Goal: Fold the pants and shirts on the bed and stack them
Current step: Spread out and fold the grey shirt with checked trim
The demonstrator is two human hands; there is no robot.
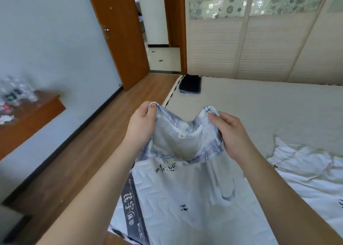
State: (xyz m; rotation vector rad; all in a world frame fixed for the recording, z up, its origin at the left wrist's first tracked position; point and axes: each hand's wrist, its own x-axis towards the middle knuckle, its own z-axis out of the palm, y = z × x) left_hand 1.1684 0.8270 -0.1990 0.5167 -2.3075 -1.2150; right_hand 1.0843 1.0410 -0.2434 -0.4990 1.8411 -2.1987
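**Two hands on the shirt shoulders**

Both hands hold one garment. The left hand (142,122) pinches the left shoulder of the shirt (185,179); the right hand (232,133) grips the right shoulder, fingers curled round the plaid collar (211,148). The shirt hangs downward from both grips, long axis running toward the person, its body over the bed (259,111). A folded dark stack (190,85) lies at the far corner, nearer the left hand. A crumpled white garment (306,163) waits beside the right arm.

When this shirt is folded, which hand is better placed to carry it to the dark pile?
Probably left. The left hand is on the side of the pile, at the bed's far left corner; the right hand would cross the shirt.
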